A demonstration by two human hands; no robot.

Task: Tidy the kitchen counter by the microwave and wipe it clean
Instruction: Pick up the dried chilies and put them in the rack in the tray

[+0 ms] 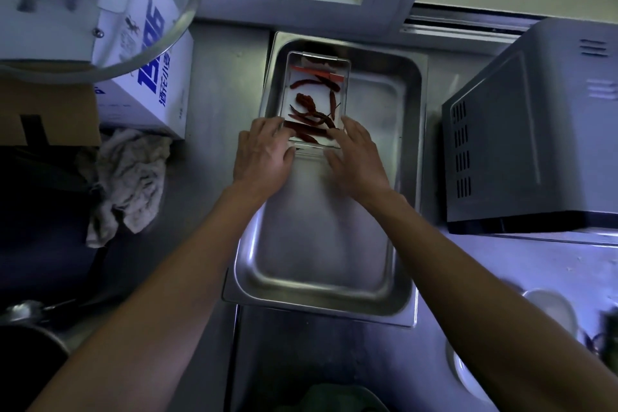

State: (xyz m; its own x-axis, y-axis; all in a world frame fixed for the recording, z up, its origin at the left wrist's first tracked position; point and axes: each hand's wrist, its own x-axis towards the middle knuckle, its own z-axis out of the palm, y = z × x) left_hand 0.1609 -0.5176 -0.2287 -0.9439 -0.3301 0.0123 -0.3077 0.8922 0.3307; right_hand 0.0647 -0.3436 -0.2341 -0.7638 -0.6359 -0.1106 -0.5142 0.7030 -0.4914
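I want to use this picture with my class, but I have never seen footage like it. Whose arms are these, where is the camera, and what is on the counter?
There is no machine here: a person wears a camera on the head, so you look down along their own bare arms. The left hand and right hand have their fingers on the near end of a small clear box of dried red chillies. It sits inside a large steel tray on the metal counter. The microwave stands on the right. On the left lie a crumpled cloth and a white carton with blue print. Whether the hands grip or only touch the box is unclear.
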